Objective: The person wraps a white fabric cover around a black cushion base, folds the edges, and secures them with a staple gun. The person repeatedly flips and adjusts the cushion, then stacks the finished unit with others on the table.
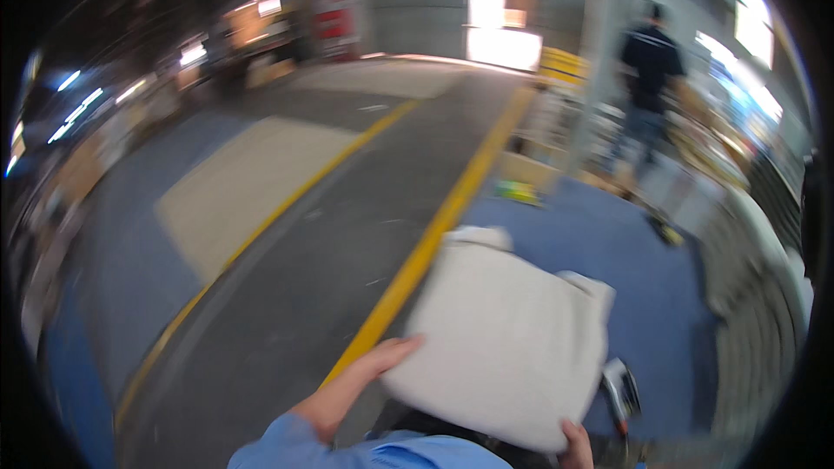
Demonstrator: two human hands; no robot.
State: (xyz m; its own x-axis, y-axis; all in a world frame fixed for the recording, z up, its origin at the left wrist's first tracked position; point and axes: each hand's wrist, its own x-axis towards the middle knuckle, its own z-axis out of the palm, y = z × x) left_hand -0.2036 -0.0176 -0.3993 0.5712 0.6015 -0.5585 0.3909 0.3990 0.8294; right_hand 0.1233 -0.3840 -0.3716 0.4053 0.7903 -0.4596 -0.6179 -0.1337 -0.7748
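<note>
A thick, folded off-white cloth spans the space before my body, held between both hands. Its far edge shows two raised, bunched corners. My left hand is closed on the near left edge, fingers partly under the cloth. At the near right corner, my right hand grips it with the thumb on top; the other fingers are hidden beneath. A white and black handheld tool with a reddish-orange part lies just right of the cloth. Motion blur hides finer detail.
A blue floor covering lies beyond the cloth. Left of it runs a dark walkway between yellow lines. An open cardboard box and a yellow-green packet stand ahead. A person in dark clothes is at the far right, near stacked grey material.
</note>
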